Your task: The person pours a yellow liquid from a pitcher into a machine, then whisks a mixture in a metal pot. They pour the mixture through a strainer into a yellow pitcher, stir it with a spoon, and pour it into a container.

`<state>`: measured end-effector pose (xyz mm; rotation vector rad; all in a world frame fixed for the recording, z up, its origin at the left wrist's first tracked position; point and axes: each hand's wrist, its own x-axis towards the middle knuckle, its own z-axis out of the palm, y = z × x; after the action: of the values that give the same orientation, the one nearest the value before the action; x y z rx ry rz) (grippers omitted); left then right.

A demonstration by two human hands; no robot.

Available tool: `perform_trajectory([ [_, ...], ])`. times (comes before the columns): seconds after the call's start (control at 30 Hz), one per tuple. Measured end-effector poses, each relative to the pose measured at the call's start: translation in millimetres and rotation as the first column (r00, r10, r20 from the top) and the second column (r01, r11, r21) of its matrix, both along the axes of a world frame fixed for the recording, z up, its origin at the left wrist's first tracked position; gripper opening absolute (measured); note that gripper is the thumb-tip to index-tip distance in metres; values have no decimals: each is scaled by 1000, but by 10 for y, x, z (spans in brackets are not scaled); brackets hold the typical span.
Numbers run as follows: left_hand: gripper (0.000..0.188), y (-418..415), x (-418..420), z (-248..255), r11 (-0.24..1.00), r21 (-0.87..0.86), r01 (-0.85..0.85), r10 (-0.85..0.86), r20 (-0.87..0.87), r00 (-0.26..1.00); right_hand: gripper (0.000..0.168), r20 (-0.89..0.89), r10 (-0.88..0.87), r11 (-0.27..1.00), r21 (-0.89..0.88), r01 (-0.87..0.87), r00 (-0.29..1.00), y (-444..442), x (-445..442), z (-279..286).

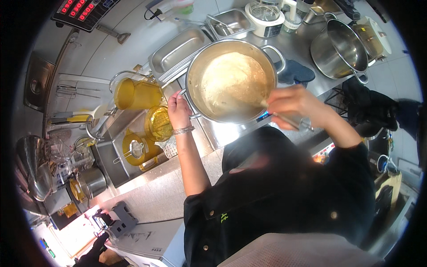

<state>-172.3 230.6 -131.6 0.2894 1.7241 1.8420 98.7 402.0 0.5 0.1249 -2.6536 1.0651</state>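
Observation:
A large stainless steel pot (190,100) stands on the worktop before me, with a pale tan, creamy mixture (230,80) inside. My left hand (179,110) is closed around the pot's left loop handle. Over the pot's right rim, my right hand (290,105) grips the handle of a long utensil. Its lower part reaches into the mixture and is blurred, so its kind cannot be told. A blue-grey cloth or mitt (295,71) lies beneath the pot's other handle.
An empty steel pot (333,55) stands at the right. Steel trays (180,50) and a white appliance with a glass jug (265,20) are behind. Left are yellow translucent pitchers (136,94), a strainer (136,149) and a sink (111,163). Part of another person (408,116) shows at far right.

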Motion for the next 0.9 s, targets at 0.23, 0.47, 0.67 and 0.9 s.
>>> perform_trajectory([
  [0.23, 15, 20, 38, 42, 1000, 2, -1, 1, 7, 1000, 12, -76, 10, 998, -64, -15, 997, 159, -217, -308],
  [0.47, 15, 96, 72, 75, 1000, 6, -28, 28, 54, 998, 12, -65, 88, 978, -185, -99, 994, -21, -243, -197],
  [0.67, 16, 20, 69, 46, 999, 25, -23, 22, 43, 999, 11, -29, -69, 997, 39, 70, 997, 131, -166, -83],
  [0.9, 18, 42, 38, 18, 997, 81, 3, -12, 112, 994, 15, -84, -79, 997, 16, 80, 993, -22, -384, -247],
])
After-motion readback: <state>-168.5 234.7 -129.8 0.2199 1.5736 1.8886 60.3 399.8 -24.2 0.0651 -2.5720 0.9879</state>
